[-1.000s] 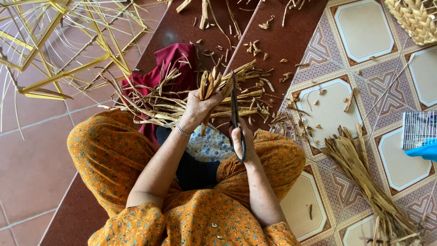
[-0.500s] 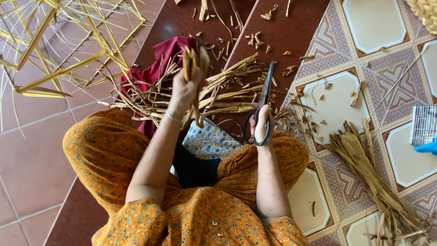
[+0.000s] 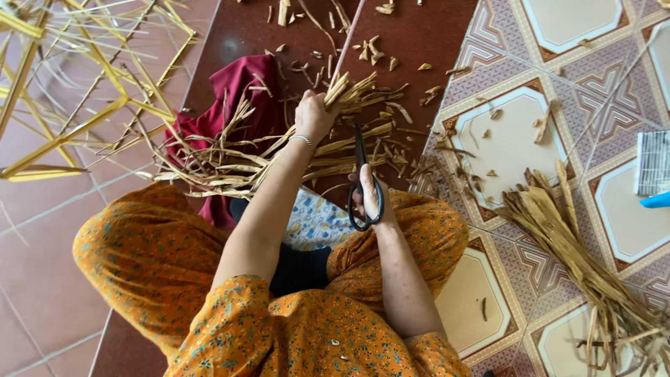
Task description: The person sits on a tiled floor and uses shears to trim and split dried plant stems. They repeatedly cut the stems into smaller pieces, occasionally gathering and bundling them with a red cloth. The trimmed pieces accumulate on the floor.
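Note:
My left hand grips a bundle of dried straw strips, holding it up over the floor in front of my knees. My right hand holds black scissors by the handles, blades pointing away from me, just right of and below the bundle. Under both hands lies a loose heap of dried strips on a dark red cloth. I sit cross-legged in orange flowered clothes, with a patterned cloth in my lap.
A long sheaf of dried strips lies on the patterned tiles at the right. Yellow-green leaf ribs spread at the upper left. Cut scraps dot the brown tile ahead. A striped object with a blue piece sits at the right edge.
My left hand lifted the bundle away from me, then came back toward the scissors. My right hand swung the scissors out to the right and back to upright beside the bundle.

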